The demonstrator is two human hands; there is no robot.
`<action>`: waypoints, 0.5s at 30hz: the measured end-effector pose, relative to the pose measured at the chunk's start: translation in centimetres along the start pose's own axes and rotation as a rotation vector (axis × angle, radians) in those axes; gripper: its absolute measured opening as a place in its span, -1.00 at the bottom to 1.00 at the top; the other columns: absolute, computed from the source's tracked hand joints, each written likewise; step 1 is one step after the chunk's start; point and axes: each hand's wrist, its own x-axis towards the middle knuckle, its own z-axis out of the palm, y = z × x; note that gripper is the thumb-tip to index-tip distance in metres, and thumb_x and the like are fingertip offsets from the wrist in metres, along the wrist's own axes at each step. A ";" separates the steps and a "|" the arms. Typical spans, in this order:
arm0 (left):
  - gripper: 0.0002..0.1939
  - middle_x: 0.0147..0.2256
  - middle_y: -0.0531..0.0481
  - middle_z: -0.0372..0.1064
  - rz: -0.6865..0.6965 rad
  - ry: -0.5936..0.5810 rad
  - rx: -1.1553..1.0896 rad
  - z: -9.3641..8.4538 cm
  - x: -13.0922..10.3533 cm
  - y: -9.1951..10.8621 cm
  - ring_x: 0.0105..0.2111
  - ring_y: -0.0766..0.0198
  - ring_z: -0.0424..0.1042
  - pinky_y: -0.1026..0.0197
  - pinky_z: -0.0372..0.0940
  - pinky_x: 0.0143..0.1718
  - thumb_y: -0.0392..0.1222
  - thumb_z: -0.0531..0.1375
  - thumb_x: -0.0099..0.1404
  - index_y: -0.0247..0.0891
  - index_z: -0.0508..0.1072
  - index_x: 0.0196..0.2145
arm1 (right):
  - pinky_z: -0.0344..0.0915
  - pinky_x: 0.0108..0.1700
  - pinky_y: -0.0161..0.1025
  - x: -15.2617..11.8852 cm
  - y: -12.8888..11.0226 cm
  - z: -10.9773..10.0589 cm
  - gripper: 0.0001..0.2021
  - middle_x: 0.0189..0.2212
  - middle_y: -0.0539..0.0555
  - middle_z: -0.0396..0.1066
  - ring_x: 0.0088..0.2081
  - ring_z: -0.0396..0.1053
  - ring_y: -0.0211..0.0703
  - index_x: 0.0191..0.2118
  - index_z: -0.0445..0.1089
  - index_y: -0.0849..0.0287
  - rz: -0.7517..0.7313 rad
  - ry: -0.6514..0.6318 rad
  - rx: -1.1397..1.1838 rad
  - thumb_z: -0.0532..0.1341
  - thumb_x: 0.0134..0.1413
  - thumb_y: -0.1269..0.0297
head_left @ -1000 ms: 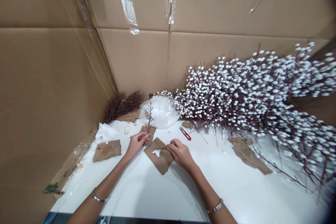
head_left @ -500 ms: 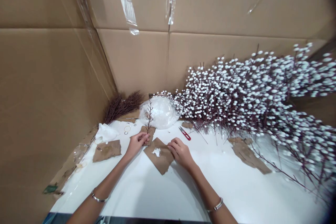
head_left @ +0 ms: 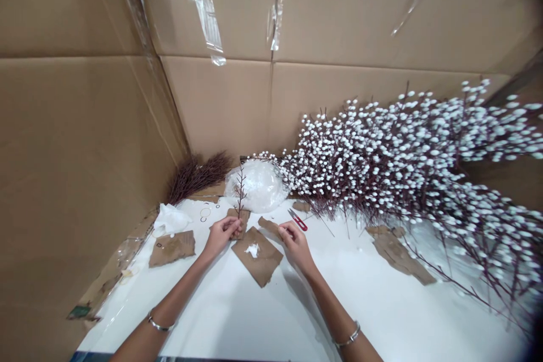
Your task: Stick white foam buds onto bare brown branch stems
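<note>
In my left hand [head_left: 224, 233], the closed fingers grip a thin dark twig [head_left: 241, 189] by its lower end; it stands upright with short bare side shoots. My right hand [head_left: 294, 242] is closed, thumb and fingers pinched on the near end of a narrow brown cardboard strip [head_left: 270, 227]. Between the hands lies a square cardboard piece [head_left: 259, 266], turned cornerwise, with a white blob [head_left: 253, 249] on it. Another cardboard piece [head_left: 245, 225] lies partly behind my left hand. Red-handled thread snips [head_left: 298, 220] rest beyond my right hand.
Branches with white buds [head_left: 382, 153] are heaped along the right and back. Bare twigs [head_left: 197, 175] lie at the back left, beside a clear plastic bag [head_left: 257, 186]. A cardboard scrap [head_left: 172, 249] and crumpled white material [head_left: 171, 218] are at left. Cardboard walls [head_left: 220, 102] stand behind.
My right hand has shifted slightly right, and the cardboard strip now shows at its fingertips. My left hand still holds the twig almost in place. The view has tilted up slightly.
</note>
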 end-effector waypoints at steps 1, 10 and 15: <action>-0.53 -0.47 -0.09 0.50 0.010 -0.006 -0.005 0.1 0.1 0.4 -0.54 0.30 0.39 0.28 0.28 -0.50 0.16 0.34 0.07 -0.35 0.54 -0.29 | 0.16 -0.48 -0.33 0.4 -0.3 0.0 -0.66 -0.50 -0.01 0.29 -0.49 0.22 -0.25 -0.37 0.41 0.19 0.023 0.019 0.035 0.18 0.16 -0.03; -0.61 -0.46 0.00 0.47 0.242 -0.025 -0.024 1.4 3.2 9.9 -0.48 0.31 0.38 0.29 0.25 -0.43 0.10 0.29 0.18 -0.32 0.54 -0.26 | -0.07 -0.67 -0.38 8.2 -8.2 1.2 -0.57 -0.51 -0.03 0.40 -0.69 -0.04 -0.43 -0.31 0.31 0.18 0.019 0.142 0.282 0.18 0.10 -0.16; -0.64 -0.47 0.01 0.46 0.426 0.094 -0.019 1.7 3.4 15.1 -0.49 0.31 0.36 0.27 0.26 -0.42 0.07 0.27 0.21 -0.32 0.54 -0.24 | 0.10 -0.65 -0.38 10.1 -13.5 3.2 -0.67 -0.41 0.03 0.51 -0.69 0.14 -0.41 -0.27 0.28 0.16 -0.103 0.213 0.418 0.19 0.16 -0.05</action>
